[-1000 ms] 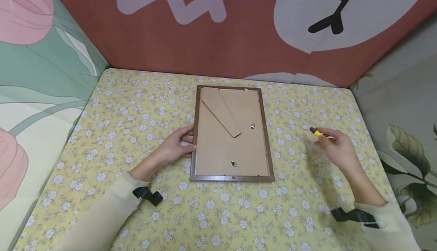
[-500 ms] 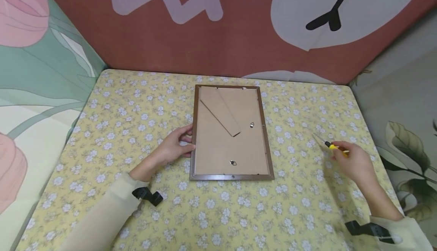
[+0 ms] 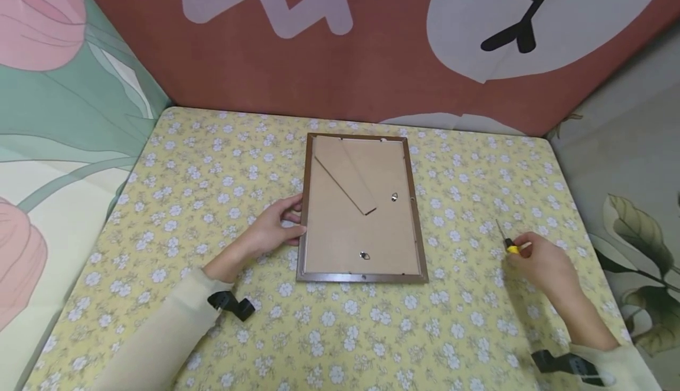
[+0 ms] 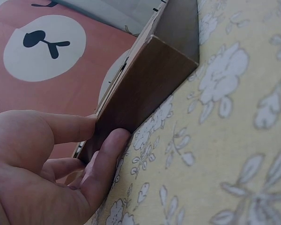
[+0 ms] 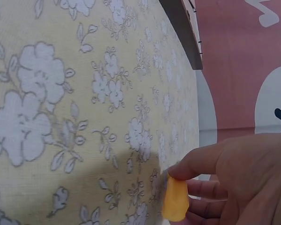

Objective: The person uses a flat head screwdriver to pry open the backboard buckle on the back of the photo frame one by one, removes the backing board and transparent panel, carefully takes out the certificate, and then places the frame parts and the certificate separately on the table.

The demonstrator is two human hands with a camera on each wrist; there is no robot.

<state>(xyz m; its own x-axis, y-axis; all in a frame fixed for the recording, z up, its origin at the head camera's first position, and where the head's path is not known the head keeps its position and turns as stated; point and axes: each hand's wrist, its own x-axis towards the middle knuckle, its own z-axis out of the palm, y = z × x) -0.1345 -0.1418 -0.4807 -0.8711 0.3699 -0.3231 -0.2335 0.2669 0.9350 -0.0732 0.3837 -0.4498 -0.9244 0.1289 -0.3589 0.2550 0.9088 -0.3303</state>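
Note:
A brown picture frame [image 3: 363, 277] lies face down on the table, its tan backing board [image 3: 345, 234] upward. The board carries a folded stand leg [image 3: 347, 172] and two metal hanging rings. My left hand [image 3: 268, 228] grips the frame's left edge; in the left wrist view the thumb touches the upper rim and the fingers press the side. Out to the right, apart from the frame, my right hand [image 3: 549, 270] holds a small screwdriver [image 3: 511, 248] with a yellow handle, black collar and thin shaft. Its handle end [image 5: 176, 201] shows below the thumb in the right wrist view.
A yellow cloth with white flowers [image 3: 212, 202] covers the table. Small dark tabs stick out along the frame's inner edge. A red wall panel [image 3: 372, 72] stands behind the table, with patterned panels at the left and right.
My right hand has moved right and towards me with the screwdriver, whose shaft now points more steeply away from me. The left hand and picture frame stay in place.

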